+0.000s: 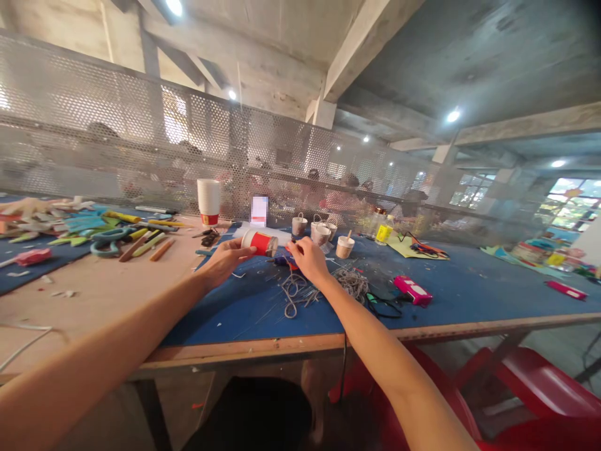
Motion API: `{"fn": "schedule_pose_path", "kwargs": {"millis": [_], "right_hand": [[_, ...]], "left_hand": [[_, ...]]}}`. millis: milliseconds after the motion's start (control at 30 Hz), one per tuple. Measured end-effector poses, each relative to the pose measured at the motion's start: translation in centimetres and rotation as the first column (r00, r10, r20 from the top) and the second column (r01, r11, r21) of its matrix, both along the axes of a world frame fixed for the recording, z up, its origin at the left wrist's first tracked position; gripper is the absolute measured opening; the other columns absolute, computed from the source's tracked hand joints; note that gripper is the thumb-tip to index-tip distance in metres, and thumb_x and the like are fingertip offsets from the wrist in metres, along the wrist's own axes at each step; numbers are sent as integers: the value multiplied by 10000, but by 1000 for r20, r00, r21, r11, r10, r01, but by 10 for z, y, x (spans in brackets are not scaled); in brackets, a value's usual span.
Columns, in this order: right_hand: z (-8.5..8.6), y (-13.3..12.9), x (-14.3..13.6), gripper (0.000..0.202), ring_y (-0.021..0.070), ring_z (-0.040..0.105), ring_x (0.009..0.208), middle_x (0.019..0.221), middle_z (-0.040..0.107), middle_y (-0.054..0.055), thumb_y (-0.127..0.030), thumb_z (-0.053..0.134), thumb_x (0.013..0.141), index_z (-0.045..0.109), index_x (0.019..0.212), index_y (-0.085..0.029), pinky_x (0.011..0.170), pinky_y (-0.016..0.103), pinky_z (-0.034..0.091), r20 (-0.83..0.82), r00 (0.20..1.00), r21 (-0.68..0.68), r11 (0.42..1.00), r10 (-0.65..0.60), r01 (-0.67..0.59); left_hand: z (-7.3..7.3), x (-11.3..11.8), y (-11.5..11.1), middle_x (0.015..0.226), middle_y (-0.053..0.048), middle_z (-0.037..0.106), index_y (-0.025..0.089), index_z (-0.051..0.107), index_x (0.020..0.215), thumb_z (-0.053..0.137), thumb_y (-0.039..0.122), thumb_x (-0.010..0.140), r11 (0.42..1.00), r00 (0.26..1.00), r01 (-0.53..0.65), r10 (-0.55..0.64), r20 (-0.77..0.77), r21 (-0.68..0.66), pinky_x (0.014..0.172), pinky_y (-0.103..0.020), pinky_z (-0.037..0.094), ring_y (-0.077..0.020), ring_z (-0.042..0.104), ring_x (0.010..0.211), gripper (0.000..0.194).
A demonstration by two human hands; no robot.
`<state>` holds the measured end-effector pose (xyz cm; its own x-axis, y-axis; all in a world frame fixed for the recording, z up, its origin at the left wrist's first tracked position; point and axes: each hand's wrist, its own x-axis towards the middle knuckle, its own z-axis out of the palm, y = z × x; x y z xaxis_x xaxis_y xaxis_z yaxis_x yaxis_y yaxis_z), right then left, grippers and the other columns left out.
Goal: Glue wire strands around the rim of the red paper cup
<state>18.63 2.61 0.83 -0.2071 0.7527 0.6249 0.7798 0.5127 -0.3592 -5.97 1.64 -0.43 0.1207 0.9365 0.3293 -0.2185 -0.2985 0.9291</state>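
Observation:
My left hand (pixel 230 258) is wrapped round a red and white paper cup (pixel 261 243), which lies tilted on its side in the air, its grey-brown banded end toward the right. My right hand (pixel 307 258) is just right of that end, fingers pinched together; what they hold is too small to make out. Below my right hand, loops of grey cord (pixel 292 291) lie on the blue mat (pixel 225 319), beside a tangled heap of the same cord (pixel 352 282). Several small cord-covered cups with handles (pixel 320 235) stand behind it.
A stack of paper cups (pixel 209 202) stands back left, near scissors (pixel 110 241) and pens. To the right are a yellow-labelled bottle (pixel 384 232) and a pink box (pixel 413 290). A perforated metal screen (pixel 188 150) runs behind the table.

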Motion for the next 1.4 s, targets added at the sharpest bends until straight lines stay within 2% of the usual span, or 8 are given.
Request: {"fn": "schedule_pose_path", "kwargs": {"millis": [133, 400, 600, 900, 1033, 1167, 1267, 1400], "right_hand": [[1, 13, 22, 236, 223, 708, 932, 1001, 757, 83, -397, 563, 1011, 701, 1036, -206, 777, 291, 469, 118, 971, -175, 958, -208, 227], [-15, 27, 23, 485, 244, 713, 773, 733, 740, 64, -676, 668, 851, 709, 675, -226, 658, 289, 465, 260, 960, -376, 904, -109, 204], [-17, 26, 19, 470, 261, 726, 779, 652, 714, 68, -575, 711, 848, 642, 553, -215, 679, 303, 492, 219, 967, -376, 903, -133, 209], [3, 24, 28, 391, 264, 746, 981, 1008, 771, 129, -543, 574, 960, 646, 1094, -183, 797, 326, 542, -159, 938, -201, 941, -307, 273], [13, 24, 30, 409, 191, 748, 751, 1000, 761, 88, -585, 507, 964, 603, 1071, -202, 657, 270, 555, -454, 887, -123, 992, -86, 34], [20, 16, 25, 459, 131, 638, 517, 763, 693, -11, -644, 631, 862, 570, 1024, -219, 516, 236, 503, -743, 642, -43, 945, 187, -324], [23, 9, 21, 439, 110, 528, 455, 526, 541, -77, -619, 701, 834, 618, 934, -200, 496, 221, 450, -739, 630, -52, 912, 239, -406], [20, 3, 14, 458, 113, 487, 432, 465, 484, -79, -612, 732, 808, 701, 920, -169, 481, 245, 426, -736, 646, -131, 893, 204, -431]], "left_hand": [[0, -1, 0, 847, -64, 802, 164, 795, 846, 904, 297, 639, 1000, 1000, 0, 0, 9, -6, 900, -388, 485, -238, 680, 840, 270], [1, -1, -1, 855, -71, 801, 155, 773, 862, 901, 314, 651, 999, 999, -23, 24, 46, -23, 923, -394, 489, -240, 673, 865, 293], [1, 0, -2, 873, -70, 812, 160, 790, 856, 907, 268, 624, 999, 998, -16, 18, 53, -35, 891, -373, 492, -246, 693, 869, 282], [3, -1, -2, 889, -76, 817, 183, 797, 852, 897, 283, 615, 995, 994, -74, 80, 81, -70, 870, -367, 513, -253, 727, 883, 276], [3, 2, -4, 912, -97, 820, 180, 799, 844, 892, 317, 617, 993, 993, -90, 96, 75, -80, 885, -394, 523, -283, 734, 923, 282], [0, 3, -5, 925, -107, 820, 176, 797, 836, 902, 331, 602, 990, 991, -111, 117, 61, -90, 904, -409, 525, -297, 734, 956, 299], [0, 5, -4, 949, -101, 823, 191, 803, 863, 913, 339, 597, 985, 990, -124, 132, 59, -120, 926, -416, 519, -295, 730, 980, 324], [4, 10, -1, 984, -112, 828, 198, 818, 881, 920, 371, 601, 982, 992, -120, 124, 19, -147, 962, -431, 506, -315, 723, 1038, 344]]}}
